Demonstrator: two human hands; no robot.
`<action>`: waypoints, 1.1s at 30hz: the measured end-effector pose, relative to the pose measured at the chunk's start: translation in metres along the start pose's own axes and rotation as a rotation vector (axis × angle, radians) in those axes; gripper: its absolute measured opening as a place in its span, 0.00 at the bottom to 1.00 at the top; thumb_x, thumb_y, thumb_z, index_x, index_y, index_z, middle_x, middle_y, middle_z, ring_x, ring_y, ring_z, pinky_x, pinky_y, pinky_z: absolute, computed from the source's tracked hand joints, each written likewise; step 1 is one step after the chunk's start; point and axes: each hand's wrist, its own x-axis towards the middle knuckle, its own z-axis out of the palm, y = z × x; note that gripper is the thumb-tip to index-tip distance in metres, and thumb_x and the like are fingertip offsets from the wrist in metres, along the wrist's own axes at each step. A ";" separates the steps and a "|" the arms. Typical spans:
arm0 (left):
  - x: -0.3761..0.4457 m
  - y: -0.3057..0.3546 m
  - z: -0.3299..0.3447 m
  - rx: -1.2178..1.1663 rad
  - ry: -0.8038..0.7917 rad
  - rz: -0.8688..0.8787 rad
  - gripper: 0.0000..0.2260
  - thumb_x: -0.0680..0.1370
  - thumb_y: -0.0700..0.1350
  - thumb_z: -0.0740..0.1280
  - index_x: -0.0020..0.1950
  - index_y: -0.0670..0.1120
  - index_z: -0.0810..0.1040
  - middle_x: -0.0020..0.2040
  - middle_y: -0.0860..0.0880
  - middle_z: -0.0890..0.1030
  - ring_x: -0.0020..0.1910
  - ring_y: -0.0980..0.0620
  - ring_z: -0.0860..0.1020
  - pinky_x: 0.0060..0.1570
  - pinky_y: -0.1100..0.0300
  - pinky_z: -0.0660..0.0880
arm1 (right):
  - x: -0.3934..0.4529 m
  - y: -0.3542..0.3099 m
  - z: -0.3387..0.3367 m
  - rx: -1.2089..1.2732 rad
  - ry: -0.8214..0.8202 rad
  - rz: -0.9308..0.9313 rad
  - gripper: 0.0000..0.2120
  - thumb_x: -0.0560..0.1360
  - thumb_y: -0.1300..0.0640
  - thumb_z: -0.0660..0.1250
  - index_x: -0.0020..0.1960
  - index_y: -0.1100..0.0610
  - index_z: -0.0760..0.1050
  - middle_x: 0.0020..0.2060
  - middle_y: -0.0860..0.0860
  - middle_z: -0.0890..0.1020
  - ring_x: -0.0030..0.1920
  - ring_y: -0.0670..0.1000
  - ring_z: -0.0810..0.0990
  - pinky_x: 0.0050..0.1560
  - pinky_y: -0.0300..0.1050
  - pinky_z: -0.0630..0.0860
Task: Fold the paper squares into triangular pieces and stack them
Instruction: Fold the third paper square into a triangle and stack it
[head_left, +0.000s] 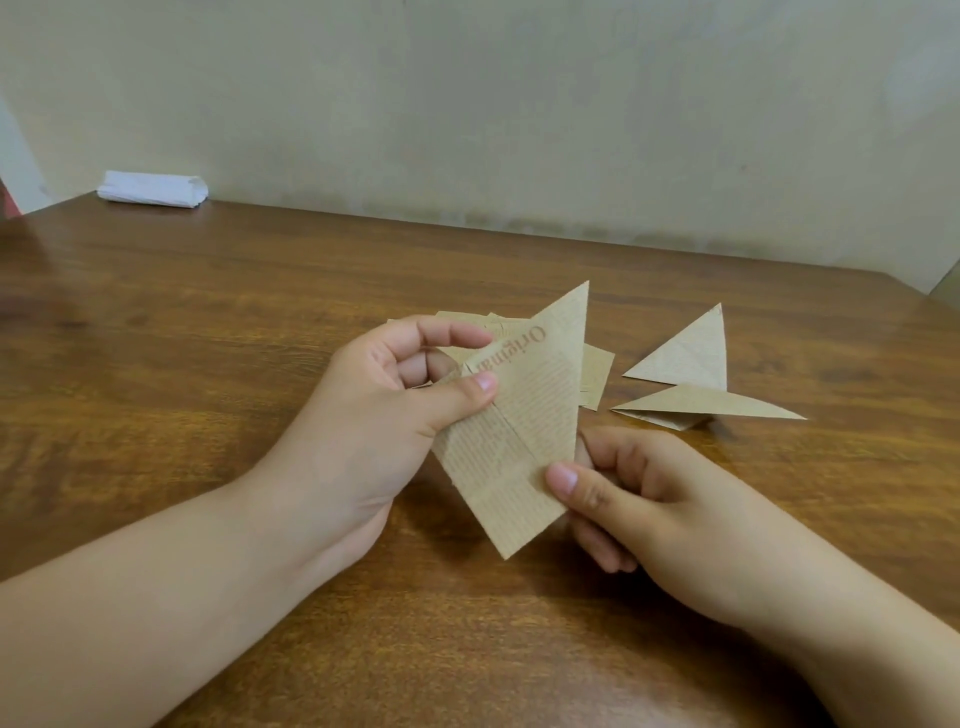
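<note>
Paper piece (524, 415), printed like old newspaper and already folded to a pointed shape, is held in the air between the two hands, above the counter (208, 322). Its long axis runs slantwise: the sharp tip points up and away from the person, a little to the right, and the blunt end points down toward the person. The left hand (374, 415) pinches the left edge of the piece, with the thumb on the near face and the fingers curled behind it. The right hand (649, 499) pinches the lower right edge, with the thumb pressed on the printed face and the other fingers bent under the paper.

Two finished triangles lie on the counter beyond the right hand and to its right side: the rear triangle (691, 353), and the front triangle (696, 408) just before it. Whether they touch at the corner or only overlap in the view cannot be told. Behind the held piece, beyond the left hand, some flat paper squares (597, 374) wait, partly hidden by it.

It seems the fold is nearly complete and the piece must go next to the triangles. The right hand is clearly the nearer one to them, so probably it will carry the piece away and to the right, with the long axis turned to lie like theirs.

A white folded cloth (153, 189) rests far beyond the left hand, at the counter's back edge.
</note>
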 end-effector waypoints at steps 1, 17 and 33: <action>0.001 0.000 0.000 -0.005 0.001 -0.003 0.09 0.73 0.36 0.68 0.47 0.48 0.79 0.36 0.50 0.83 0.40 0.52 0.83 0.35 0.56 0.79 | 0.001 0.000 0.000 0.037 0.019 0.000 0.18 0.72 0.41 0.59 0.35 0.56 0.70 0.24 0.48 0.76 0.27 0.46 0.72 0.34 0.36 0.70; 0.002 0.001 -0.002 -0.108 0.130 -0.037 0.09 0.74 0.37 0.68 0.49 0.49 0.79 0.42 0.48 0.85 0.39 0.52 0.84 0.43 0.52 0.79 | -0.001 0.008 0.009 -0.338 0.332 -0.505 0.22 0.70 0.58 0.70 0.60 0.43 0.69 0.45 0.38 0.80 0.48 0.38 0.78 0.49 0.28 0.70; -0.001 0.005 -0.011 0.092 -0.048 -0.083 0.06 0.70 0.35 0.70 0.39 0.46 0.78 0.43 0.42 0.84 0.43 0.46 0.83 0.38 0.58 0.79 | -0.006 0.020 -0.008 -0.227 0.323 -0.444 0.06 0.67 0.45 0.71 0.43 0.44 0.82 0.43 0.41 0.73 0.48 0.47 0.75 0.49 0.30 0.70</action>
